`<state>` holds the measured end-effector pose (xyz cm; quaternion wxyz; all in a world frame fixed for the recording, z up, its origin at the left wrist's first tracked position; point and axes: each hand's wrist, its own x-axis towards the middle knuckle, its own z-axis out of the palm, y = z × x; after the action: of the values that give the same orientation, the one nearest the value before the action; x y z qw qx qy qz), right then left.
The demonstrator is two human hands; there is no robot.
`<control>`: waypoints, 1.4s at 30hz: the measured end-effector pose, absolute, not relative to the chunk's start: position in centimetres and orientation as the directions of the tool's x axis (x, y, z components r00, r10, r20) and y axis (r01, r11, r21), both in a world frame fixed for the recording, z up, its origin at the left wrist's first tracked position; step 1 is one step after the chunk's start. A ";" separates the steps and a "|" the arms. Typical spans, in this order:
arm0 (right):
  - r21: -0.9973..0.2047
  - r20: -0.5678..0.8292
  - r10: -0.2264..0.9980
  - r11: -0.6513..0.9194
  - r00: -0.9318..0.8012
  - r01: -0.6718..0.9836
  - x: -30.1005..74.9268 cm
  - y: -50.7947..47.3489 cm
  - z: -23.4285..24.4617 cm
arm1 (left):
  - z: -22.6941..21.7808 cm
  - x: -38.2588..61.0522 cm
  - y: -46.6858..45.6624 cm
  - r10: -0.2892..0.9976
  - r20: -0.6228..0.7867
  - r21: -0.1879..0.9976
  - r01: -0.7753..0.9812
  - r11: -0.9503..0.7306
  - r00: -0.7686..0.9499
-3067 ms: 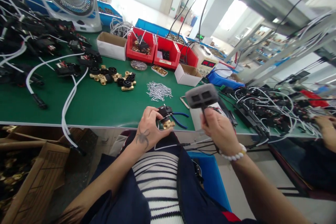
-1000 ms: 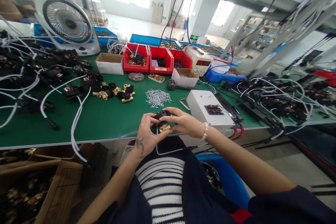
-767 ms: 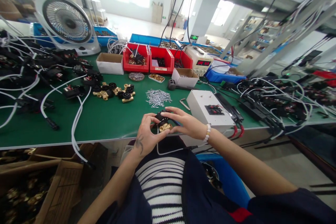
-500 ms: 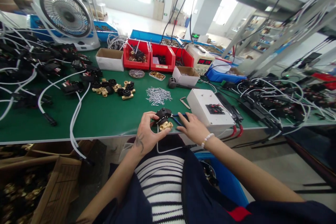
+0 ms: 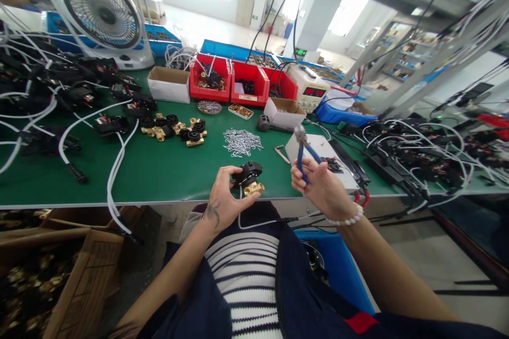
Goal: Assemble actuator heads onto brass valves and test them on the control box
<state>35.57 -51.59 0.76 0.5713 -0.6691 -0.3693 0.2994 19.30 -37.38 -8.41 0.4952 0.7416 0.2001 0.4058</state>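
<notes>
A brass valve with a black actuator on top (image 5: pixel 249 174) stands at the front edge of the green table. My left hand (image 5: pixel 226 194) is closed around its left side, fingers on the black housing and thumb by the brass body. A white cable hangs from it over the edge. Raised to the right, my right hand (image 5: pixel 320 183) grips blue-handled pliers (image 5: pixel 304 153), jaws pointing up and handles spread. Behind the valve lies a pile of small silver wire clips (image 5: pixel 242 142). A bent hex key (image 5: pixel 281 154) rests between the pile and the pliers.
A white control box (image 5: pixel 318 156) sits right, behind my right hand. Brass valve bodies (image 5: pixel 175 129) lie left of the clips. Red bins (image 5: pixel 210 78) and a small carton (image 5: pixel 283 112) line the back. Cabled black units (image 5: pixel 417 148) crowd both sides; a fan (image 5: pixel 101 10) stands back left.
My right hand has lifted the pliers up and right, away from beside the valve, turning the jaws upward. My left hand stays on the valve. The view has shifted slightly.
</notes>
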 end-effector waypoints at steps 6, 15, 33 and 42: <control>-0.673 0.017 0.921 -0.277 0.389 0.686 34.3 -51.9 -0.9 | -8.5 19.4 -37.3 0.688 0.419 0.888 -0.108 -0.448 0.593; -0.544 0.500 0.686 -0.227 0.529 0.808 35.5 -51.6 -0.9 | -8.5 19.4 -37.3 0.675 0.443 0.874 -0.115 -0.472 0.591; -0.400 0.296 0.856 -0.293 0.425 0.868 35.3 -50.6 -0.7 | -8.2 19.6 -37.0 0.656 0.459 0.856 -0.102 -0.506 0.599; -0.335 0.209 0.902 -0.298 0.378 0.894 35.8 -51.1 -1.2 | -8.1 19.5 -36.8 0.654 0.424 0.864 -0.064 -0.499 0.626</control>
<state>35.83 -51.08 -1.23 0.2010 -0.8054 -0.5575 0.0096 19.51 -36.77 -8.14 0.4628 0.7740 0.1905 0.3880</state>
